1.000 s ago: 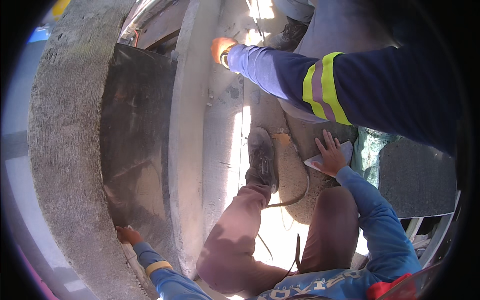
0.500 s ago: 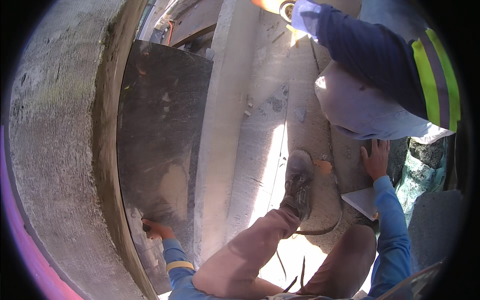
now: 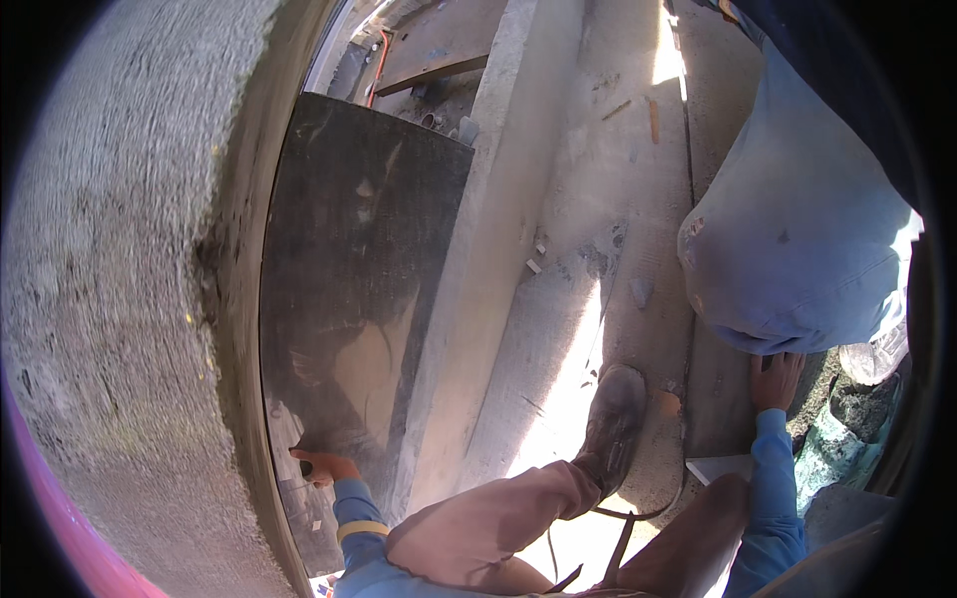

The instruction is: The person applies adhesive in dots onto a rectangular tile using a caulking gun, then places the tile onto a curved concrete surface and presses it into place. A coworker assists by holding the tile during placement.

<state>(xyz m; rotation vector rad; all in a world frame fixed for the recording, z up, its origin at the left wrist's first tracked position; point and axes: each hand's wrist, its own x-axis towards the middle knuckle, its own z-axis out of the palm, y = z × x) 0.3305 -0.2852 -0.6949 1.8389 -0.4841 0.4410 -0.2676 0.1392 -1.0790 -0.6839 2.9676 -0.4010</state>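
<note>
My left hand is low beside the concrete wall, over the near end of a dark, shiny panel. Its fingers are curled, with a small dark patch in them that is too small to name. My right hand rests on a grey-brown board at the right, fingers stretched forward. A co-worker's pale cloth-covered head hangs right above it and hides the fingertips. Near my right forearm, a light flat piece lies partly behind my knee.
A rough concrete wall rises along the left. A pale concrete ledge runs beside the panel. My shoe stands on the dusty floor near a dark cord. Green sacking with dark grit lies at the right.
The view has shifted, so the panel and ledge sit farther right. The co-worker's head has come lower over my right hand, and their outstretched arm has left the view. My left hand stays by the wall.
</note>
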